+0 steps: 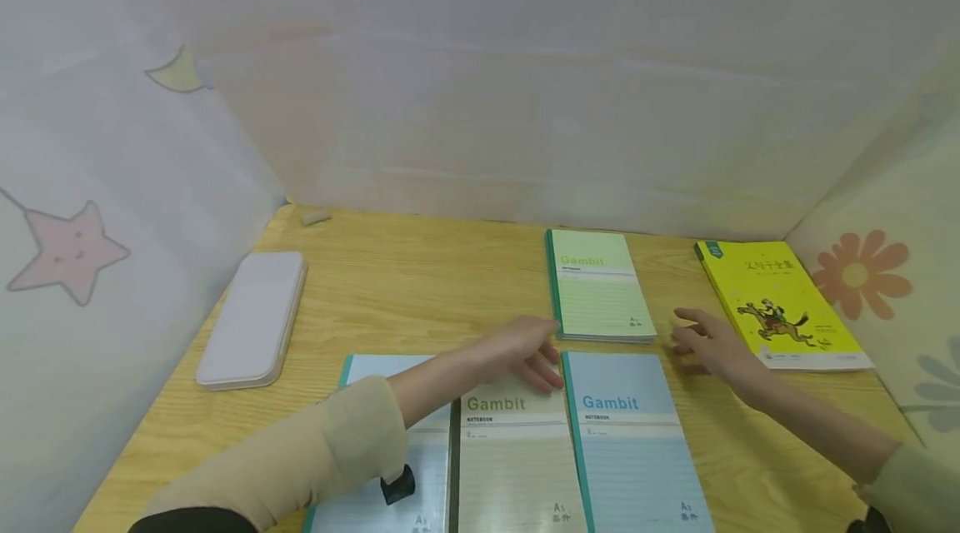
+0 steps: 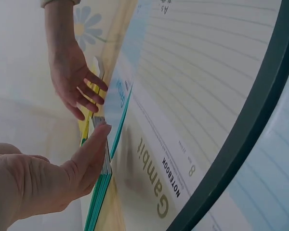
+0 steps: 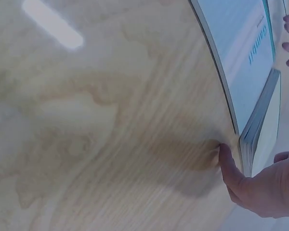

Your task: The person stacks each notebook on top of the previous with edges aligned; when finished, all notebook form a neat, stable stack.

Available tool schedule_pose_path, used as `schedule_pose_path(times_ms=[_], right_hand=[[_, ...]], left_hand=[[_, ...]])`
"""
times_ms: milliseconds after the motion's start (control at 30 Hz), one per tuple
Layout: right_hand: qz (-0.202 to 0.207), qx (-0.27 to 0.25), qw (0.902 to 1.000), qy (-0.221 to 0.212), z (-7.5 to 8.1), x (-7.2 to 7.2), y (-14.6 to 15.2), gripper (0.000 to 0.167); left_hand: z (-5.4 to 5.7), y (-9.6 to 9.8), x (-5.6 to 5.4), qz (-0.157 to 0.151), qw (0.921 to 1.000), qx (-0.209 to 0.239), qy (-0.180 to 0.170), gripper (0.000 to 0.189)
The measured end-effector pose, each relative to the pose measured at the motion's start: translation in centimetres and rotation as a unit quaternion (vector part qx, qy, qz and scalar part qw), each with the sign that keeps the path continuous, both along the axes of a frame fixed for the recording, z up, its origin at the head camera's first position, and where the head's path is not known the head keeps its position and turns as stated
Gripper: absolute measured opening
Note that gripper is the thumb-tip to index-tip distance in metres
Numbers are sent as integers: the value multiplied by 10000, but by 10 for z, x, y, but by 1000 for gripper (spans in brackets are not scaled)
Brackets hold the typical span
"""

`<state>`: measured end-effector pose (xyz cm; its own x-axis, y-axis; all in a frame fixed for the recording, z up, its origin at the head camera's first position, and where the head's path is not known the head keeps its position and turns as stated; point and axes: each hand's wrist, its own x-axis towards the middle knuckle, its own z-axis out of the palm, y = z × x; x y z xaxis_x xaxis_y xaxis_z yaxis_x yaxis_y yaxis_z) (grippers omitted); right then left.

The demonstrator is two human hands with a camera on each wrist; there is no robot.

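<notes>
A short stack of pale green Gambit notebooks (image 1: 600,287) with a teal spine lies toward the back of the table. My left hand (image 1: 517,350) is at the stack's near left corner, fingers loosely bent and holding nothing; whether it touches the stack I cannot tell. On the stack's other side, my right hand (image 1: 712,346) has its fingers spread, with nothing in them. Below the left hand lies a beige Gambit notebook (image 1: 517,466), between a blue notebook (image 1: 622,441) on the right and another blue notebook (image 1: 382,368) partly covered by the left sleeve.
A yellow book (image 1: 780,300) with a horse-and-rider picture lies at the right, just beyond the right hand. At the left is a white flat case (image 1: 255,321). A small beige piece (image 1: 316,216) sits near the back edge. Pale cloth (image 1: 525,117) encloses the wooden table (image 1: 405,283).
</notes>
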<state>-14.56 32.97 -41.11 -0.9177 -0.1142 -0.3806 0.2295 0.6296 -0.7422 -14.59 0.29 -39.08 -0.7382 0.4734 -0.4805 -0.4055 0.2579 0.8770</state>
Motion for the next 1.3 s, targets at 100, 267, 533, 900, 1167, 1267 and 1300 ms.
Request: schedule_pose_path(times_ms=[100, 267, 533, 900, 1167, 1267, 1300], right_hand=[[-180, -165, 9997, -87, 1, 10, -7, 65], [-347, -425, 9978, -365, 6, 23, -15, 66], [-477, -524, 9945, -775, 12, 28, -26, 66], [-433, -145, 9950, -894, 10, 23, -23, 64], [-143, 151, 9953, -949, 5, 19, -21, 55], [-74, 35, 9957, -926, 1, 19, -17, 55], [-16, -16, 9960, -888, 1, 19, -15, 56]], left_hand=[[-1, 1, 7, 113, 9994, 241, -235, 52], [0, 5, 12, 209, 9973, 438, -560, 53], [8, 15, 22, -75, 9946, 820, -633, 51], [1, 21, 21, 649, 9930, 619, -764, 58], [-11, 25, 22, 1057, 9879, 670, -916, 35], [-17, 25, 23, 982, 9903, 657, -732, 27], [-18, 25, 23, 915, 9915, 653, -651, 28]])
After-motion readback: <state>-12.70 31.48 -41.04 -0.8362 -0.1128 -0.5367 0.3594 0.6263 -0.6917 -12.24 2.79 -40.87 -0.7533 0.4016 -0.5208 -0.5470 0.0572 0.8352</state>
